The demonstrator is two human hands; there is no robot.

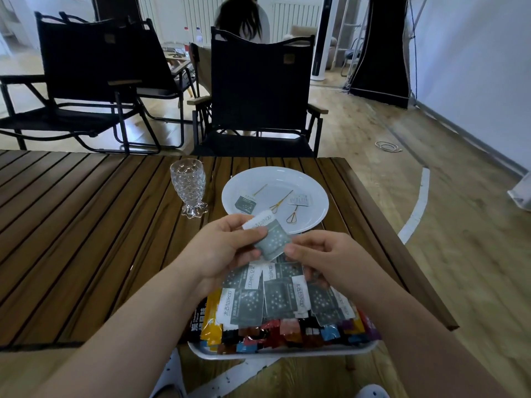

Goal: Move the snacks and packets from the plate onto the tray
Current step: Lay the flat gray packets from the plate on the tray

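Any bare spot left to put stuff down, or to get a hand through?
Free: table slats left of glass and tray; far rim of plate. Crowded: tray, heaped with packets; left hand and right hand hold a grey packet between plate and tray.

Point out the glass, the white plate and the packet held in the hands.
glass (188, 182), head view, on its textured bowl.
white plate (314, 209), head view, bare right side.
held packet (273, 239), head view, its grey starred face.

White bands on the grey sugar packets (247, 300) piled on the tray (287, 353) read "太古 taikoo". The raised packet (273, 239) carried the same "taikoo", blurred. Bold characters on the yellow-and-black snack pack (207, 317) stayed illegible.
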